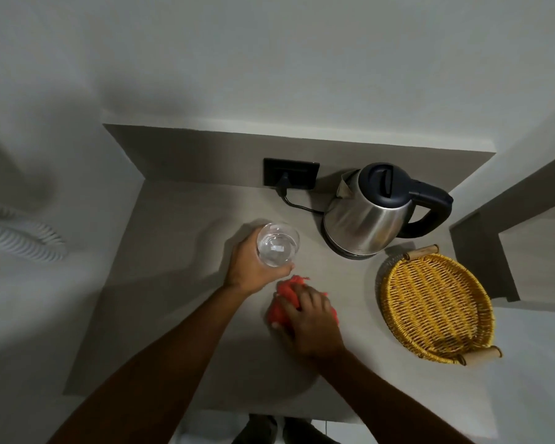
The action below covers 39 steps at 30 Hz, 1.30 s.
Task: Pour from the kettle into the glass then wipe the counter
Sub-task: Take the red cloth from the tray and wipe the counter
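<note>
A clear glass with water in it is upright, and my left hand is wrapped around its side. Whether the glass rests on the counter or is lifted off it, I cannot tell. My right hand presses down on a crumpled red cloth on the counter, just in front of the glass. The steel kettle with a black lid and handle stands on its base at the back right, apart from both hands.
A yellow wicker basket with wooden handles sits at the right. A black wall socket holds the kettle's plug and cord behind the glass. A wall bounds the counter at the back, and a coiled white cord hangs at far left.
</note>
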Tool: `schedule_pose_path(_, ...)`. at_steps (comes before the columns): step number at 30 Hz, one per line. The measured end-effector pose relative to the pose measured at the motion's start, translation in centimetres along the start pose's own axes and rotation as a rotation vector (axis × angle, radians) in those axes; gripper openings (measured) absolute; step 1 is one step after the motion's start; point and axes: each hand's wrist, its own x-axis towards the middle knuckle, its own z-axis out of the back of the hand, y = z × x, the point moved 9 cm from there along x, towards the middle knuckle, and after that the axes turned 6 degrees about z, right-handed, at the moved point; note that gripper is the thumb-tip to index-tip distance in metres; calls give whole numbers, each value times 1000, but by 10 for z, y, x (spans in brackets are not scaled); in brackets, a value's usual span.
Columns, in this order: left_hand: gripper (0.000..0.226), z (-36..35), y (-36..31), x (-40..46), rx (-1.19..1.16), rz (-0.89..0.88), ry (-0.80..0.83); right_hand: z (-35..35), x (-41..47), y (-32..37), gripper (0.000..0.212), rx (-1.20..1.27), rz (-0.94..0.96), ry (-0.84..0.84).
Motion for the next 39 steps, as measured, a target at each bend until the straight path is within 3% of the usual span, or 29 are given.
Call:
schedule_pose_path(3, 75, 13, 1, 2, -42, 18, -53, 3, 45, 24, 53, -35, 94, -26)
schedule_pose_path(7, 73, 33, 6, 6, 38, 65, -132, 15, 84, 11, 56, -25, 19, -23)
schedule_pose_path(15, 80, 38, 5, 11, 73, 1, -64, 25, 21, -41, 63, 1, -210, -66)
schedule_pose_path(19, 83, 31, 15, 5, 27, 25, -28, 3, -8, -12, 60, -3, -92, 8)
schedule_pose_path(24, 80, 35, 10, 4, 29, -3, -18, 10, 41, 15, 55, -35, 24, -48)
schedule_pose_path(30, 80, 43, 1, 0, 83, 2, -37, 40, 81, -28, 54, -38, -178, -110)
schedule_pose_path(39, 87, 4, 6, -13, 45, 88, 61, 38, 7, -74, 59, -73, -378, -193)
